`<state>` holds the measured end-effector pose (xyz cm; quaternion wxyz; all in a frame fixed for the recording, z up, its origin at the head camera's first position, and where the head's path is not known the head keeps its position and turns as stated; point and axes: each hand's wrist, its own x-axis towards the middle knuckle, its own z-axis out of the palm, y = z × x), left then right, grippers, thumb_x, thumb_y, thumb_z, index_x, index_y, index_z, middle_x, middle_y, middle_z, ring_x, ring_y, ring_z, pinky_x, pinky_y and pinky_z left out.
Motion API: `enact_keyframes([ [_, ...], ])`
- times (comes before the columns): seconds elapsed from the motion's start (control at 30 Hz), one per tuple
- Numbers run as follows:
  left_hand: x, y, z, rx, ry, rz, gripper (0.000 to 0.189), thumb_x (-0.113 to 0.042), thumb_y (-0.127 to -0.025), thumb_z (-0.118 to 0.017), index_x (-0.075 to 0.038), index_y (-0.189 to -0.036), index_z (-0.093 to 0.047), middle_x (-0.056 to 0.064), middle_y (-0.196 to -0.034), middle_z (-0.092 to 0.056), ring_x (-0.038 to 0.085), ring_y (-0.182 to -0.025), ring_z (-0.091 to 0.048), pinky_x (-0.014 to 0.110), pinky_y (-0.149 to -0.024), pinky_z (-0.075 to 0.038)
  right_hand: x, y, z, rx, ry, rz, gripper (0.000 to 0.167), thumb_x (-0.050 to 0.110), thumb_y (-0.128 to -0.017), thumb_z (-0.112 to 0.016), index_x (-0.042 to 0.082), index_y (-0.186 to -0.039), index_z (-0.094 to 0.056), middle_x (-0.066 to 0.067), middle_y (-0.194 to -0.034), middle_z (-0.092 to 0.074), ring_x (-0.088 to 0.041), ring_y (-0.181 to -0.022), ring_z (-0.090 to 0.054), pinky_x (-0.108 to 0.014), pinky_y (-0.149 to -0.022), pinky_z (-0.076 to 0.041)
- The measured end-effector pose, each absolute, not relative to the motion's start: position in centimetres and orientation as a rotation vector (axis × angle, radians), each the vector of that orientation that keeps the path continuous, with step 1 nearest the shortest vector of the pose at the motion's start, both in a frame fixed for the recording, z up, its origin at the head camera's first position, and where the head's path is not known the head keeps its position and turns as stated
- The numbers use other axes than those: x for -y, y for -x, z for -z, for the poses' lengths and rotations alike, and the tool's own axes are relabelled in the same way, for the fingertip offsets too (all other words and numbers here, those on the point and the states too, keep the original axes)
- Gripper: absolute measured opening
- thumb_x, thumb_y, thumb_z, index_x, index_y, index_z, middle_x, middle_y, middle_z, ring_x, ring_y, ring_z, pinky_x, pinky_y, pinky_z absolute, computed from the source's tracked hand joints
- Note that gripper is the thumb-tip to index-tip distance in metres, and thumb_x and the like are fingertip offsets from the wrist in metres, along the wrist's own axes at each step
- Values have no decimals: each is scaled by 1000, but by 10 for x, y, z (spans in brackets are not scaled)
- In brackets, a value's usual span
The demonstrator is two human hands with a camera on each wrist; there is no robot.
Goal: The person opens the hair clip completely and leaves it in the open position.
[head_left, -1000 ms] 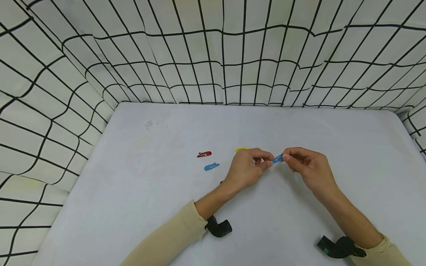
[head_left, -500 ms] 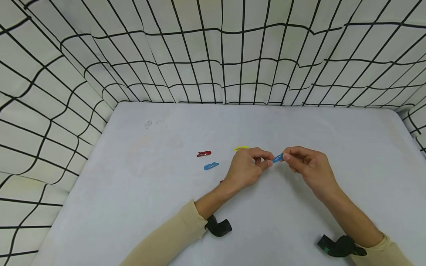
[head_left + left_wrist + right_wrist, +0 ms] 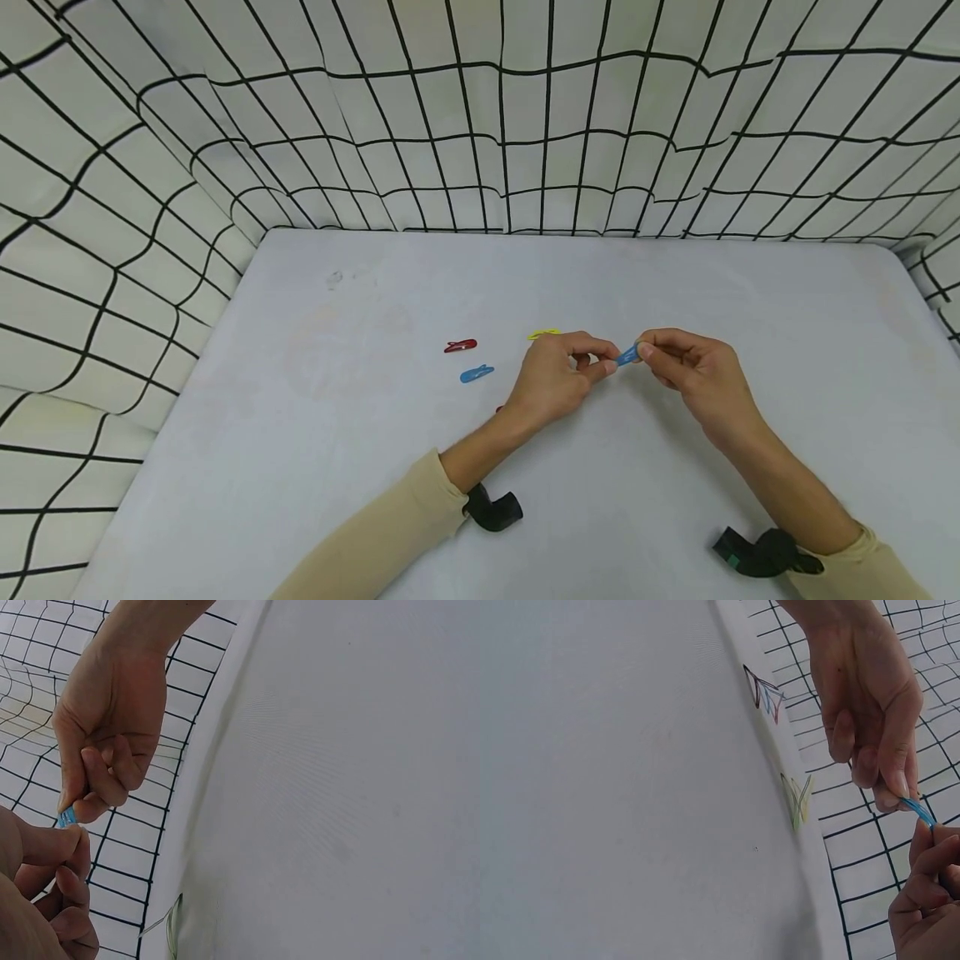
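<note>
A blue snap hair clip [image 3: 627, 356] is stretched between both hands above the white table, in the head view. My left hand [image 3: 558, 377] pinches its lower left end between thumb and index finger. At the upper right end, the thumb and index finger of my right hand [image 3: 697, 379] pinch it. Both wrist views show the blue clip [image 3: 919, 811] bridging the fingertips, its ends covered by them. To the left lie a red hair clip [image 3: 461, 346] and another blue hair clip [image 3: 477, 374]. A yellow hair clip [image 3: 543, 334] is partly behind my left hand.
Something small and dark red [image 3: 500, 408] peeks out beside the left wrist, mostly hidden. White walls with a black grid [image 3: 525, 117] rise behind and left of the table [image 3: 337, 467]. Thin coloured zigzag lines [image 3: 799, 802] show near the table edge in the right wrist view.
The held blue clip has turned slightly between the fingertips, and its slot shows less than before. Both hands stay almost in place; the other clips lie as they were.
</note>
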<state>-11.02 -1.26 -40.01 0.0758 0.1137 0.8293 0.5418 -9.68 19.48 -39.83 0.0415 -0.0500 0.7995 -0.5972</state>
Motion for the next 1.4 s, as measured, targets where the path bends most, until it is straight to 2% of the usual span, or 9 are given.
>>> enact_keyframes([
  [0.2,12,111,400,-2487,-338,-1617,11,-10,-91,-80,-17,-98,-83,-4,-84,-72,7,-71,-50,20,-58,-32,-196,98,399,-2422,141,1836,24,23,-103,-68,0,-108,-70,9,-72,-54,-11,-69,-47,-30,-56,-37],
  [0.6,11,112,402,-2469,-355,-1650,12,-10,-92,-79,-16,-102,-83,0,-85,-74,7,-70,-53,20,-57,-33,-198,98,401,-2414,124,1866,22,23,-102,-69,3,-111,-71,6,-82,-64,-10,-75,-56,-23,-67,-49],
  [0.77,11,111,403,-2470,-393,-1673,12,-12,-92,-79,-15,-103,-82,-1,-89,-76,5,-72,-56,18,-59,-36,-201,99,400,-2448,144,1846,22,23,-101,-70,5,-113,-71,6,-84,-65,-11,-77,-58,-22,-70,-51],
  [0.93,10,111,403,-2481,-398,-1674,12,-13,-94,-78,-16,-105,-81,-3,-94,-76,5,-75,-57,17,-60,-38,-203,101,399,-2432,204,1870,22,19,-101,-69,2,-116,-70,4,-94,-68,-13,-81,-62,-20,-75,-54],
  [1.07,11,109,401,-2472,-383,-1682,12,-14,-94,-78,-17,-106,-81,-3,-95,-76,5,-77,-58,17,-60,-39,-203,102,399,-2498,286,1828,24,14,-102,-68,0,-122,-68,9,-103,-69,-16,-85,-66,-20,-76,-56],
  [1.27,11,108,400,-2449,-384,-1699,13,-15,-94,-77,-18,-106,-80,-5,-94,-75,5,-78,-59,17,-62,-41,-205,103,398,-2680,407,1679,24,8,-97,-73,8,-121,-72,11,-100,-68,-10,-86,-64,-19,-70,-53],
  [1.4,11,108,400,-2434,-395,-1690,13,-16,-95,-77,-17,-107,-80,-4,-94,-75,6,-80,-59,18,-66,-44,-205,102,399,-2787,508,1575,27,6,-94,-76,12,-121,-73,6,-101,-69,-5,-87,-61,-14,-74,-51],
])
